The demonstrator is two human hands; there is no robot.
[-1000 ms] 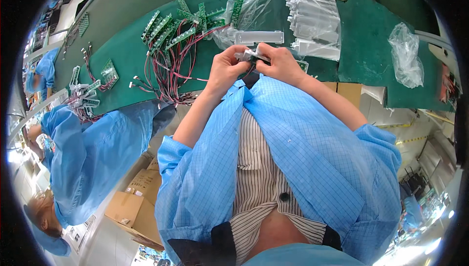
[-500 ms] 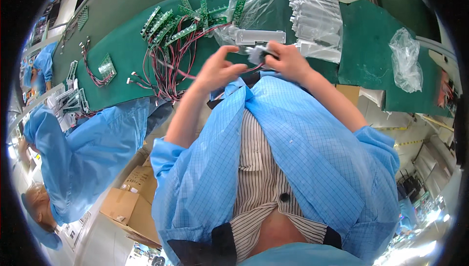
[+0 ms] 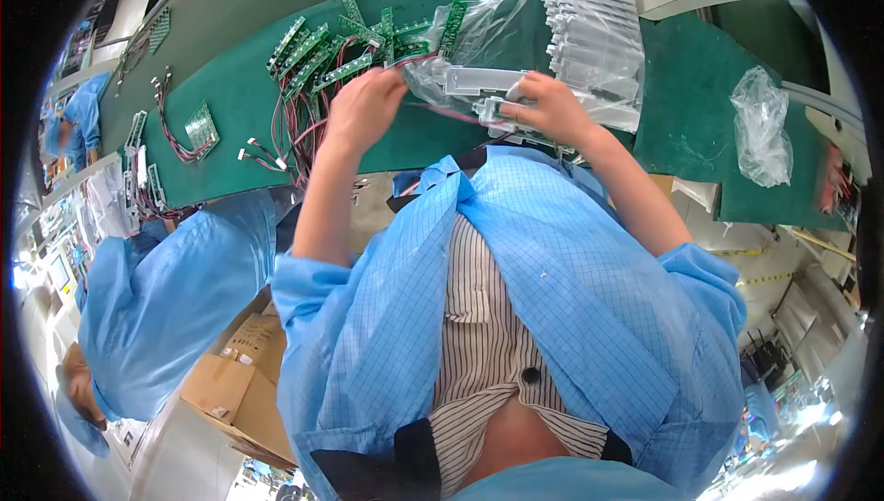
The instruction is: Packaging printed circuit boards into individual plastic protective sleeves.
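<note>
Ideally, give the wires [image 3: 299, 137] slack; right hand [image 3: 552, 110] pinches a pale part [image 3: 490, 111]; left hand [image 3: 366, 107] is half-curled, hold unclear.

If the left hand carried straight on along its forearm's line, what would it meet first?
Probably the pile of green circuit boards just beyond the left hand; the hand's height is unclear, so it might pass over them.
</note>
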